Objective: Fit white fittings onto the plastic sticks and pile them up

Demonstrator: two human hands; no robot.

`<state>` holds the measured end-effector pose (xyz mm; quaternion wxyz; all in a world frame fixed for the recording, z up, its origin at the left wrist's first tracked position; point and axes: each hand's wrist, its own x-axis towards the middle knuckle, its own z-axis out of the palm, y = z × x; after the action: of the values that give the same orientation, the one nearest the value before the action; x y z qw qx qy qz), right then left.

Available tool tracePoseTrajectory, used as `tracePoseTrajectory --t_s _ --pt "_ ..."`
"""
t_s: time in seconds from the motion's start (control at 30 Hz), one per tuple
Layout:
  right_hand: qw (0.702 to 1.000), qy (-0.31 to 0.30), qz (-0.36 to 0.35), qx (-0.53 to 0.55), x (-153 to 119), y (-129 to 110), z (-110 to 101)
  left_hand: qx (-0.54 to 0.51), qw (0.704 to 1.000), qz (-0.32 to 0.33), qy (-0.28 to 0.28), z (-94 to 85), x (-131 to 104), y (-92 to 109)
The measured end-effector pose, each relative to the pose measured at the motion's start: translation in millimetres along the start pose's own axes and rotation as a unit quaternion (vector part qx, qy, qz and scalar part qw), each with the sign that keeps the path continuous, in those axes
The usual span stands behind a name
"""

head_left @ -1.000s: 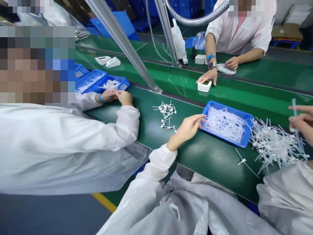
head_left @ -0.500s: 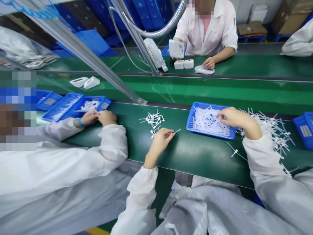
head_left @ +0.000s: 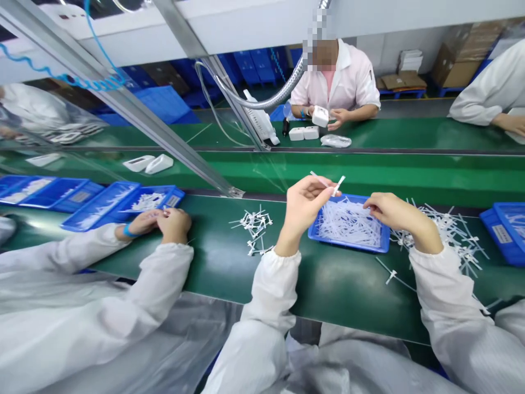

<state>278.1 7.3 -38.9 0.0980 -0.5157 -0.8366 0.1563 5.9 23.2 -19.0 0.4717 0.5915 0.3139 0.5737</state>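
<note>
My left hand (head_left: pixel 303 210) is raised at the near left corner of a blue tray (head_left: pixel 348 246), its fingers closed on thin white plastic strips (head_left: pixel 338 185) whose ends stick out on either side. Loose white strips (head_left: pixel 348 224) fill that tray. Over its right side, my right hand (head_left: pixel 391 214) dips down with thumb and fingers pinched together; what they hold, if anything, is hidden. A heap of white strips with small cross-shaped clips (head_left: pixel 459 235) lies just beyond my right wrist. A smaller pile of clipped pieces (head_left: pixel 256 223) lies left of my left hand.
One clipped strip (head_left: pixel 392 273) lies alone near my right sleeve. Another blue bin (head_left: pixel 502 235) stands at the right edge. At left, a co-worker's hands (head_left: pixel 164 223) work beside several blue trays (head_left: pixel 102 205). A metal post (head_left: pixel 164 126) slants down to the green table.
My left hand has moved up and right to the tray, and more strip ends now show in its grip. My right hand stays over the tray. The view has tilted upward.
</note>
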Motion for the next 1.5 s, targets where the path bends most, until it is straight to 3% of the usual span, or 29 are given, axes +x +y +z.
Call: tracePoseTrajectory --t_s 0.1,0.17,0.27,0.37,0.47,0.8,1.3,1.5 --pt "0.99 0.119 -0.023 0.076 -12.2 0.0 -15.6 -0.064 0.997 0.024 -0.018 28.9 11.4 -0.6" --pt "0.966 0.192 -0.016 0.171 -17.5 -5.7 -20.4 -0.092 0.995 0.02 -0.025 40.6 12.0 -8.9" --pt "0.896 0.271 -0.005 0.351 -18.7 -21.8 -19.3 -0.094 0.995 -0.014 -0.037 48.5 8.0 -23.7" --pt "0.828 0.315 -0.013 0.464 -12.2 -39.1 -12.3 -0.084 0.994 -0.043 -0.05 50.9 3.5 -33.7" --pt "0.795 0.339 -0.015 0.503 -3.9 -48.3 -5.1 -0.093 0.993 -0.046 -0.057 52.7 1.0 -37.7" --pt "0.792 0.375 0.021 0.481 2.1 -47.2 5.0 -0.083 0.993 -0.001 -0.086 55.5 -0.3 -32.5" --pt "0.696 0.362 -0.027 0.62 13.5 -61.8 8.4 -0.085 0.996 0.025 -0.024 59.8 -2.8 -29.6" --pt "0.733 0.373 -0.013 0.569 11.2 -55.0 12.3 -0.036 0.997 0.058 -0.032 54.2 -2.2 -33.5"
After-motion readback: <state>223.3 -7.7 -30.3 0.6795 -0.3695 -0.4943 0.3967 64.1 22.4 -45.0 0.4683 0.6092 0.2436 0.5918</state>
